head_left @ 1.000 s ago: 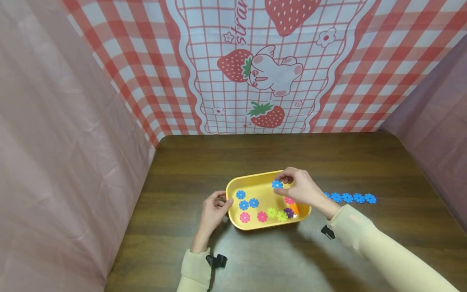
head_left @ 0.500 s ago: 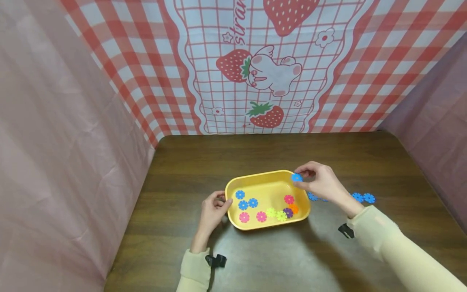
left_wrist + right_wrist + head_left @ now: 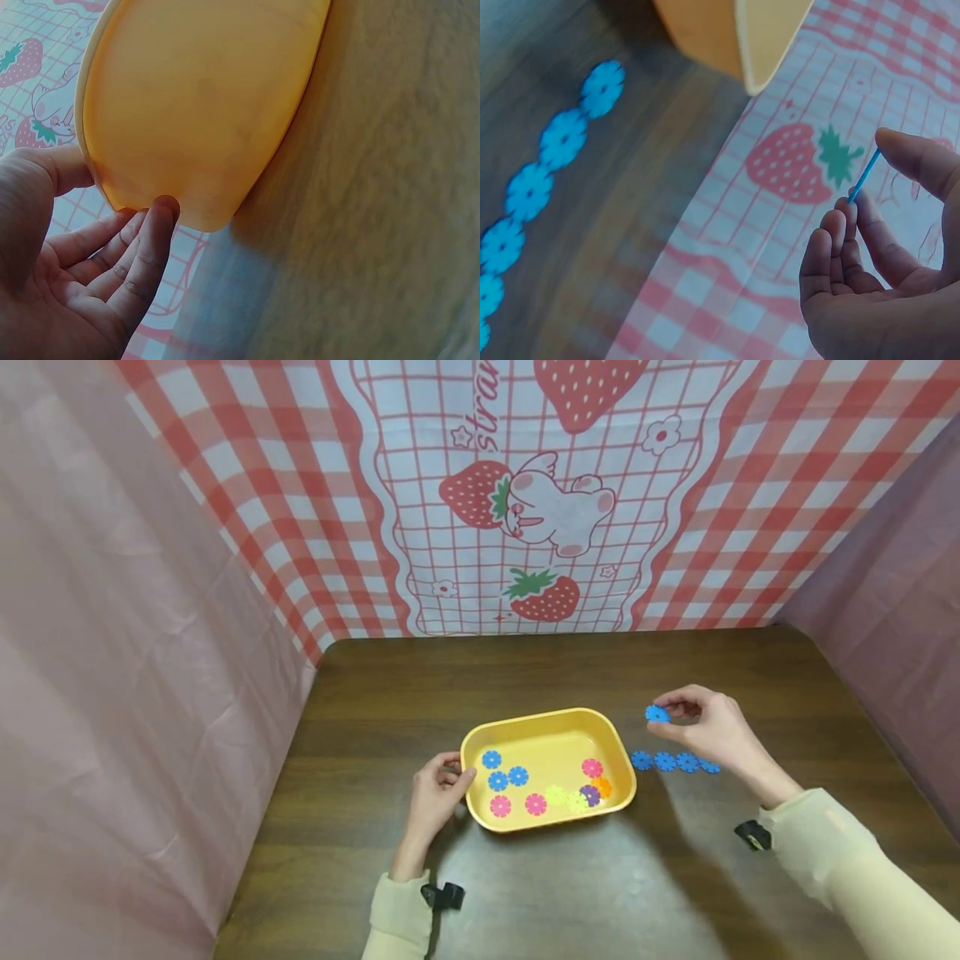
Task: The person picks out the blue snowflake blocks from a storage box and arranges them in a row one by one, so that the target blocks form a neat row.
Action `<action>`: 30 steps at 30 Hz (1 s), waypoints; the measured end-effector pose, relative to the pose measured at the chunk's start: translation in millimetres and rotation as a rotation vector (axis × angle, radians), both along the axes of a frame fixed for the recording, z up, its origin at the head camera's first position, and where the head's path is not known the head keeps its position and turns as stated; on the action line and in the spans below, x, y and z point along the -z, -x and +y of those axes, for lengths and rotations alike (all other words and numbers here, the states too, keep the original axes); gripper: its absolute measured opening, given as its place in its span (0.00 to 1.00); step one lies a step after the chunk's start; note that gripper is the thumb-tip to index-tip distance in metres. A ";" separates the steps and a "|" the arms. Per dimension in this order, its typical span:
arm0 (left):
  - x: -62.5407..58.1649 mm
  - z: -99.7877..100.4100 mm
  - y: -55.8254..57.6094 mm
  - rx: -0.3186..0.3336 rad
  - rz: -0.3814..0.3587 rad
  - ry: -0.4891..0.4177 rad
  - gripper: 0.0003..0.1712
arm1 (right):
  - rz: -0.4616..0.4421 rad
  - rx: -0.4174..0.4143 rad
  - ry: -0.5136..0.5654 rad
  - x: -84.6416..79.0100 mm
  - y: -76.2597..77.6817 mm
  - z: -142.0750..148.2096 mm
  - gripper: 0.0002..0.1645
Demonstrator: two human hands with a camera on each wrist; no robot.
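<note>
In the head view, my left hand (image 3: 435, 792) grips the left end of a yellow plastic tray (image 3: 555, 750), thumb at the rim. The left wrist view shows its fingertips against the outer wall (image 3: 202, 112). My right hand (image 3: 712, 731) pinches a blue snowflake disc (image 3: 656, 714) between thumb and fingers, right of the tray. Seen from the right wrist, this disc (image 3: 864, 174) is edge-on. Just below that hand, a row of joined blue snowflake discs (image 3: 664, 762) lies on the table; the hand and wrist cover its right part.
Inside the tray lie three blue discs (image 3: 498, 781), three pink discs (image 3: 536, 804), two yellow-green discs (image 3: 556, 795), a purple disc (image 3: 590, 795) and an orange disc (image 3: 602, 787). A strawberry-print cloth (image 3: 420, 585) hangs behind the brown wooden table (image 3: 390, 693); a pink curtain (image 3: 150, 693) hangs at left.
My right hand has carried the blue disc rightward, from over the tray to beyond its right end, above the row of discs. My left hand stays on the tray.
</note>
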State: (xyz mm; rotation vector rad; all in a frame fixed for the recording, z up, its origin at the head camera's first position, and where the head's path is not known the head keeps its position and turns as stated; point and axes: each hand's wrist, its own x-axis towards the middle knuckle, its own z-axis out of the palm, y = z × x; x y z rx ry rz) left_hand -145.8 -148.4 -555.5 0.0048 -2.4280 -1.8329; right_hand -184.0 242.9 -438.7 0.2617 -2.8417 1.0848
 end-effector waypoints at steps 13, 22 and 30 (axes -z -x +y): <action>-41.5 6.5 -14.7 0.025 0.039 -0.020 0.17 | -0.058 0.111 -0.040 10.9 -11.6 57.3 0.27; -41.2 5.7 -14.9 0.023 0.026 -0.031 0.17 | -0.098 0.158 -0.044 20.3 -18.3 85.6 0.29; -41.6 6.0 -14.7 0.026 0.026 -0.034 0.17 | -0.133 0.232 -0.073 38.5 -17.5 118.7 0.33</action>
